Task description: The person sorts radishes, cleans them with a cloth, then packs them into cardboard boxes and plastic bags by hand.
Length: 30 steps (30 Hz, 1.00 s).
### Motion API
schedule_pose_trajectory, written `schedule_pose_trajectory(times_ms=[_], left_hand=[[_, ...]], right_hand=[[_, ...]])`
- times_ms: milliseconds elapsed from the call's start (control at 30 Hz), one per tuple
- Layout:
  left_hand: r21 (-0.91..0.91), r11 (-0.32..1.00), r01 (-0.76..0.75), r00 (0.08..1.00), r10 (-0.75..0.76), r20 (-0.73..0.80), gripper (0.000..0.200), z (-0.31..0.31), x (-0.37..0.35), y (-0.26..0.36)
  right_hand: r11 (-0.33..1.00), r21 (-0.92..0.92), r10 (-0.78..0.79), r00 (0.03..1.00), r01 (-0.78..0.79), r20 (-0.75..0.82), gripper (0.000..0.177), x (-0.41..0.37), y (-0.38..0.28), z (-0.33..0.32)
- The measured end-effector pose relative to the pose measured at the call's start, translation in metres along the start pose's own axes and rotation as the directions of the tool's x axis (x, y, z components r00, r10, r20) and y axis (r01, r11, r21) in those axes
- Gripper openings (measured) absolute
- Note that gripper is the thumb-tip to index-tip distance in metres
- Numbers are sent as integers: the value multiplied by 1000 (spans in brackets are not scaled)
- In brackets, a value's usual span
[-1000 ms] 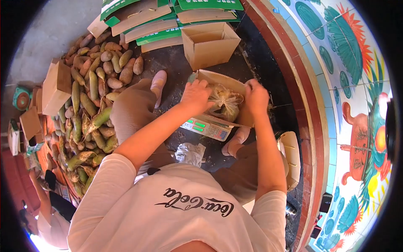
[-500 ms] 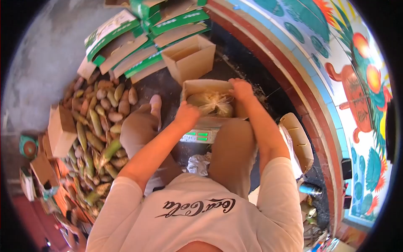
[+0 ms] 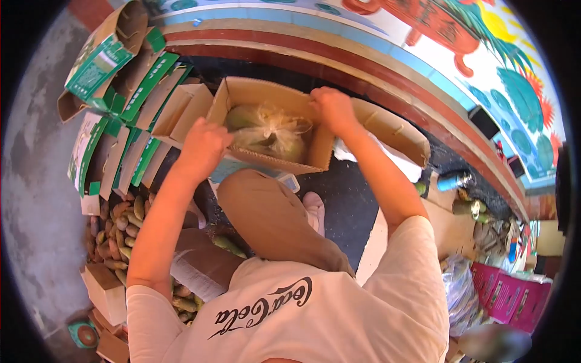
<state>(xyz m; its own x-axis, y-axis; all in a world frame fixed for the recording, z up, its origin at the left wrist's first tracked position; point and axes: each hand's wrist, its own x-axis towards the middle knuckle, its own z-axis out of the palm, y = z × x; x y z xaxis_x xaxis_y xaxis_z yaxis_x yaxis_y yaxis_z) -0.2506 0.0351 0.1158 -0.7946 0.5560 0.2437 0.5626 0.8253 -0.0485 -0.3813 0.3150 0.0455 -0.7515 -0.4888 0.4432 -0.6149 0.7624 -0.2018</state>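
Note:
An open cardboard box [image 3: 321, 148] is in front of me, above my raised knee. Inside lies a tied clear plastic bag [image 3: 279, 134] of greenish, rounded contents that I cannot make out. My left hand [image 3: 206, 145] is closed on the near left edge of the box. At the far right corner, my right hand [image 3: 334, 109] grips the rim. Partly hidden under the box and behind my leg is a pale scale [image 3: 289, 183].
Green and brown cartons [image 3: 100, 69] are stacked at the left. Below them lies a heap of tubers [image 3: 118, 233]. Another open carton [image 3: 393, 130] stands right of the box, by the painted wall [image 3: 387, 54]. A blue bottle [image 3: 454, 181] lies farther right.
My body and view have turned to the right. Both hands have brought the box up and away from the scale. The plastic bag remains inside it.

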Motion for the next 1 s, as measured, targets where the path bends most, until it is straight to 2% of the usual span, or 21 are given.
schedule_pose_trajectory(times_ms=[100,200,300,367,500,533,567,667,767,800,833,867,900,933,1000], left_hand=[[12,988,-151,983,151,-108,6,-31,39,39],[16,970,-244,965,244,-95,7,-52,70,90],[-62,915,-399,910,386,-155,19,-47,98,142],[-135,851,-508,857,483,-181,17,-26,112,178],[-231,675,-701,713,678,-182,8,33,124,274],[-299,612,-732,675,709,-204,6,50,124,300],[-283,580,-764,640,739,-211,6,67,121,325],[-407,415,-814,521,831,-195,9,105,100,390],[-457,383,-803,487,863,-132,2,89,96,410],[-470,431,-770,538,835,-116,7,75,103,402],[-476,487,-732,593,800,-95,15,61,115,382],[-522,543,-658,661,748,-54,30,52,121,359],[-532,638,-557,748,664,14,29,39,126,337],[-500,698,-512,814,580,-24,27,28,129,314],[-381,795,-471,875,476,-87,21,12,131,267]], right_hand=[[995,-44,83,993,-87,-84,14,-38,23,-73],[982,-101,140,970,-163,-199,14,-98,39,-144],[922,-175,313,932,-345,-185,14,-176,46,-199],[868,-213,417,891,-449,-178,14,-233,47,-223],[697,-265,657,741,-666,-138,16,-368,36,-249],[621,-300,730,674,-724,-114,15,-403,31,-251],[544,-334,794,601,-770,-91,15,-436,26,-252],[401,-374,875,471,-836,-113,14,-525,-2,-249],[318,-449,927,372,-835,-35,10,-611,-18,-217],[309,-493,938,346,-813,18,8,-643,-22,-194],[187,-729,981,85,-658,175,7,-702,-18,-160],[124,-663,984,5,-738,179,9,-721,-26,-173],[57,-594,981,-67,-802,184,11,-733,-29,-193],[-21,-517,972,-139,-856,190,13,-735,-28,-207],[109,-443,932,-63,-890,356,24,-717,-9,-231]])
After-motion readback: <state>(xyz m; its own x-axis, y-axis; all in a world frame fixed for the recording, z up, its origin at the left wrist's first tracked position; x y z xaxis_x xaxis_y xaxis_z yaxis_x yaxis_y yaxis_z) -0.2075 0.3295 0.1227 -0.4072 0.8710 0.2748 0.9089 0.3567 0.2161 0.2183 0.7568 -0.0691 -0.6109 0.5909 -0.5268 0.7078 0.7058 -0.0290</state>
